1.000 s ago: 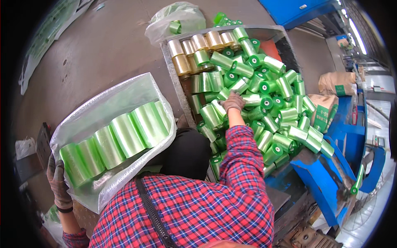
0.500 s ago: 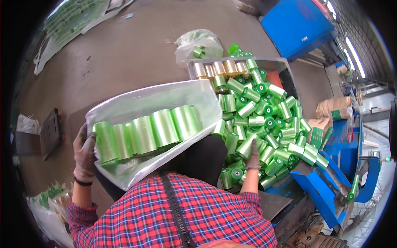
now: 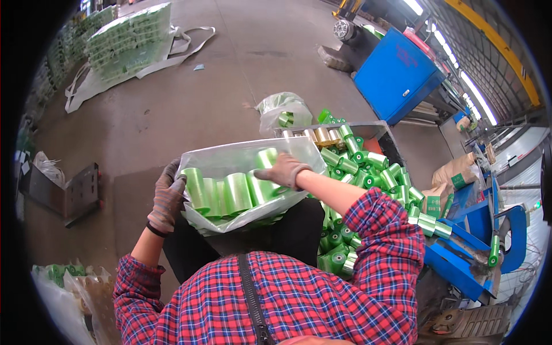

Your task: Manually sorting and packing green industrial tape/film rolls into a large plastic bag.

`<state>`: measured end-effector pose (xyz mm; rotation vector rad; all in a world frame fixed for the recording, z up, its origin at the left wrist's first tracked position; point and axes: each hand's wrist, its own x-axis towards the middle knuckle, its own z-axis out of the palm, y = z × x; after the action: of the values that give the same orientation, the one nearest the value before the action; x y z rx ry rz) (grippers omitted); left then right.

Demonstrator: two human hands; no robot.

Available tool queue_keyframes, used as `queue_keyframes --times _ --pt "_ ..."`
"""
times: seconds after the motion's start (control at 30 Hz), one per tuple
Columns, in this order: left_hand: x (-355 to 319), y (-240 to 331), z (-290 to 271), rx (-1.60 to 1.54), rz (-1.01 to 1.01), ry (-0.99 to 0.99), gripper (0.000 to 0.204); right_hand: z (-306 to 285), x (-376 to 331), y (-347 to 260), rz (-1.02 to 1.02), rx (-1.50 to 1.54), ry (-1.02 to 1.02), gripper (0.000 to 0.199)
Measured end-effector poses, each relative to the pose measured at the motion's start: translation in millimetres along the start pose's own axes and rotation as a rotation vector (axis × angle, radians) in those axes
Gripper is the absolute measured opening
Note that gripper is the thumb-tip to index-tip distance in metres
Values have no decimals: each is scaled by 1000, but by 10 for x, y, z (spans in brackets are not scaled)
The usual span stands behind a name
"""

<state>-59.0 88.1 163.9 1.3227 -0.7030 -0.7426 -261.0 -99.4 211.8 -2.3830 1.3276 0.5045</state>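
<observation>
A clear plastic bag lies across my lap with its mouth spread, holding a row of shiny green film rolls. My left hand, in a striped grey glove, grips the bag's left edge, thumb on the near side. My gloved right hand reaches into the bag's right end, its fingers round a green film roll that it partly covers. To the right, many loose green rolls are heaped in a grey-rimmed bin, partly behind my right forearm.
Golden rolls sit at the bin's far side. Beyond it is a knotted clear bag of rolls. A blue cabinet stands far right, blue machine parts near right. A dark metal stand is at left; stacked packs lie far left.
My right hand has left the roll heap and moved left into the bag with a green roll. The bag has shifted right and is more level; my left hand still holds its edge.
</observation>
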Motion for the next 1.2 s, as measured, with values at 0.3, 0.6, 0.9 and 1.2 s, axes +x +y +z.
queue_keyframes --times 0.3,0.6,0.9,1.2 --pt "-75 823 119 1122 545 -456 21 110 59 419 143 -313 182 100" --pt "-101 734 -11 1045 577 -532 29 -55 125 1745 -284 427 1089 41" --pt "-71 764 891 1231 437 -755 25 3025 634 3131 834 619 53 82" --pt "378 614 2663 563 476 -527 65 1693 418 2828 -435 1865 432 51"
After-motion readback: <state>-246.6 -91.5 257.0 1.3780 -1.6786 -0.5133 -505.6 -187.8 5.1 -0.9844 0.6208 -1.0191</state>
